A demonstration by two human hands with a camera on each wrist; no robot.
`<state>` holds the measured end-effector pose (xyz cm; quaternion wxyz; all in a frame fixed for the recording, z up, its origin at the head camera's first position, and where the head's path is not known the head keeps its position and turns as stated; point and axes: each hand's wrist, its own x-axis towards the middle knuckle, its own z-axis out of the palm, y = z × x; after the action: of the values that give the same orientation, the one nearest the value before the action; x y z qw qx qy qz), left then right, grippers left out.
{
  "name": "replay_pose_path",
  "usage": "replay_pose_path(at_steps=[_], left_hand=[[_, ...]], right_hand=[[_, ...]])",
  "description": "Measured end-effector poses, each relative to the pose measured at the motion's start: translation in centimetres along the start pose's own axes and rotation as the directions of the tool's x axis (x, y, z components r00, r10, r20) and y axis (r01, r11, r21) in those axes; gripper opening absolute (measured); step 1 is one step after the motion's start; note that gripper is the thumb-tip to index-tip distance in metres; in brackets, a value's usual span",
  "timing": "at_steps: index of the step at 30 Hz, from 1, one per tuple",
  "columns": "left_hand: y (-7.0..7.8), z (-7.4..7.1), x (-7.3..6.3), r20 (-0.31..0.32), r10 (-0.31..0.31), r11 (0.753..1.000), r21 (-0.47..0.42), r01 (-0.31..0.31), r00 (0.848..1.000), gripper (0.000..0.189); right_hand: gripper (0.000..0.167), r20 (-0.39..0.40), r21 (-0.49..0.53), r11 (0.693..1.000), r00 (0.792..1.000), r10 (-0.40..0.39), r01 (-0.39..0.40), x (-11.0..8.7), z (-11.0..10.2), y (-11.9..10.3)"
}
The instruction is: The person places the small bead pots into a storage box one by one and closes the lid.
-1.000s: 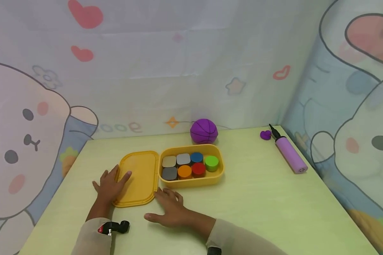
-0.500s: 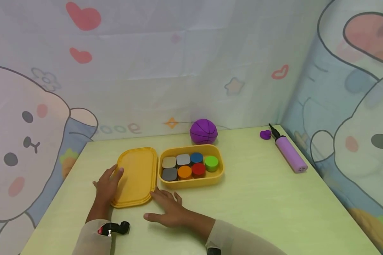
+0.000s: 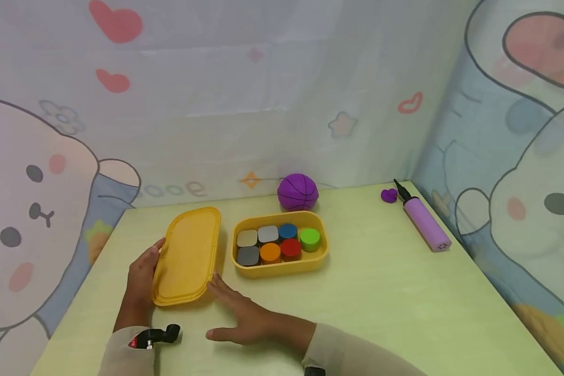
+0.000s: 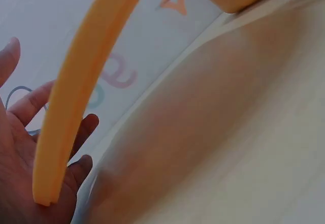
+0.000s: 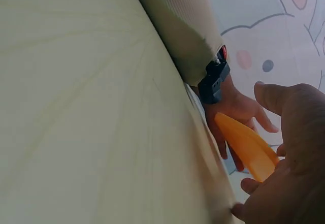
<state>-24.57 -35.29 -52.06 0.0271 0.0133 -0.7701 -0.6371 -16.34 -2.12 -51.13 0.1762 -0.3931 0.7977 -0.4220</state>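
A yellow rounded rectangular lid (image 3: 188, 256) is lifted at a tilt between both hands, its shadow on the table below. Along its left edge lies my left hand (image 3: 140, 277); in the left wrist view the lid's edge (image 4: 71, 97) runs across the palm, fingers spread behind it and thumb standing away. My right hand (image 3: 246, 316) touches the near right corner with extended fingertips, the thumb apart. Right of the lid stands a matching yellow box (image 3: 282, 270), holding several square and round pieces in beige, greys, blue, orange, red and green.
Behind the box sits a purple basketball (image 3: 298, 192). At the far right lie a lilac hand pump (image 3: 426, 224) with a black nozzle and a small purple heart-shaped thing (image 3: 389, 196). Printed cloth (image 3: 244, 104) walls the pale yellow table (image 3: 380, 313) at back and sides.
The lid has risen off the table, tilted and shifted left, away from the box. My left hand has turned from lying over its edge to beneath it; my right fingertips followed the corner.
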Motion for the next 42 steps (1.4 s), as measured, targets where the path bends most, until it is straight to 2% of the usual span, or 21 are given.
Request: replay_pose_path(at_steps=[2, 3, 5, 8, 10, 11, 14, 17, 19, 20, 24, 26, 27, 31, 34, 38, 42], left_hand=[[-0.1, 0.0, -0.1, 0.026, 0.048, 0.991, -0.126, -0.045, 0.999, 0.067], [-0.1, 0.1, -0.1, 0.044, 0.076, 0.977, -0.200, -0.066, 0.996, 0.066], [-0.2, 0.3, -0.1, 0.088, 0.152, 0.932, -0.343, -0.113, 0.985, 0.063], [0.1, 1.2, -0.1, 0.103, 0.237, 0.870, -0.464, -0.164, 0.966, 0.061], [0.5, 2.0, -0.2, 0.092, 0.258, 0.845, -0.504, -0.179, 0.962, 0.060], [0.9, 2.5, -0.3, 0.079, 0.252, 0.841, -0.511, -0.178, 0.964, 0.059], [1.9, 4.3, -0.6, 0.034, 0.207, 0.847, -0.506, -0.161, 0.978, 0.058], [2.8, 6.4, -0.9, -0.003, 0.175, 0.858, -0.490, -0.153, 0.985, 0.057], [3.4, 7.9, -1.2, -0.025, 0.171, 0.845, -0.511, -0.159, 0.985, 0.056], [3.6, 8.7, -1.3, -0.037, 0.171, 0.831, -0.532, -0.164, 0.985, 0.055], [4.6, 11.9, -1.7, -0.095, 0.203, 0.746, -0.629, -0.217, 0.975, 0.050], [5.1, 13.5, -2.0, -0.132, 0.226, 0.714, -0.651, -0.256, 0.965, 0.051], [5.4, 14.2, -2.3, -0.142, 0.245, 0.707, -0.651, -0.277, 0.959, 0.054], [6.4, 16.8, -3.5, -0.162, 0.293, 0.704, -0.630, -0.327, 0.942, 0.069], [7.0, 17.9, -4.1, -0.157, 0.317, 0.706, -0.620, -0.344, 0.935, 0.075], [7.6, 18.0, -4.3, -0.156, 0.324, 0.715, -0.605, -0.350, 0.933, 0.075], [7.9, 17.5, -3.9, -0.139, 0.300, 0.764, -0.557, -0.325, 0.944, 0.081]], right_hand=[[0.097, 0.002, -0.005, 0.999, 0.999, -0.035, 0.035, -0.1, 0.0, -0.4], [0.098, 0.001, 0.001, 0.999, 0.999, -0.045, 0.045, -0.1, -0.1, -0.6], [0.099, -0.010, 0.000, 0.998, 0.998, -0.058, 0.058, -0.3, -0.3, -1.0], [0.100, -0.042, -0.010, 0.998, 0.997, -0.060, 0.059, -0.6, -0.8, -1.4], [0.101, -0.071, -0.020, 0.998, 0.995, -0.064, 0.062, -0.8, -1.2, -1.5], [0.102, -0.086, -0.024, 0.997, 0.994, -0.072, 0.070, -0.8, -1.5, -1.5], [0.104, -0.133, -0.040, 0.995, 0.986, -0.098, 0.094, -0.8, -2.2, -1.4], [0.109, -0.191, -0.050, 0.995, 0.977, -0.098, 0.090, -0.9, -3.1, -1.3], [0.111, -0.239, -0.052, 0.997, 0.968, -0.073, 0.063, -1.1, -3.7, -1.2], [0.112, -0.264, -0.037, 0.998, 0.963, -0.060, 0.052, -1.1, -4.1, -1.1], [0.114, -0.355, 0.068, 0.997, 0.935, -0.013, 0.039, -1.2, -5.5, -0.5], [0.115, -0.384, 0.145, 0.988, 0.923, 0.014, 0.045, -1.2, -6.1, -0.2], [0.116, -0.395, 0.180, 0.983, 0.918, 0.031, 0.044, -1.1, -6.4, -0.1], [0.120, -0.431, 0.292, 0.956, 0.897, 0.095, 0.039, -1.1, -7.2, 0.4], [0.121, -0.456, 0.336, 0.939, 0.884, 0.097, 0.070, -1.3, -7.9, 0.6], [0.121, -0.472, 0.420, 0.894, 0.879, 0.067, 0.157, -1.7, -9.4, 1.1], [0.122, -0.481, 0.486, 0.846, 0.875, 0.050, 0.218, -2.4, -11.1, 1.7]])
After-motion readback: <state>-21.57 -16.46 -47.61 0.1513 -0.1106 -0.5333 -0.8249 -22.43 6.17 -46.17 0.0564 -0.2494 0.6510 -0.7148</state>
